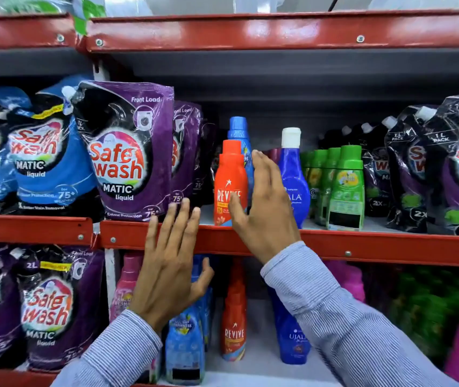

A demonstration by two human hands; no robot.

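Observation:
An orange Revive bottle point(229, 177) stands upright at the front of the middle red shelf point(362, 243). A light blue bottle point(240, 135) stands just behind it. My right hand point(264, 208) is raised right beside the orange bottle with straight fingers, its thumb in front of the label; whether it touches the bottle I cannot tell. My left hand point(171, 263) is spread open in front of the shelf edge, below a purple Safewash pouch point(127, 152). It holds nothing.
A dark blue Ujala bottle point(294, 174) and green bottles point(347, 188) stand right of my right hand. Safewash pouches point(41, 155) fill the left and far right. The lower shelf holds more bottles point(233, 317) and pouches. Another red shelf point(250, 30) runs above.

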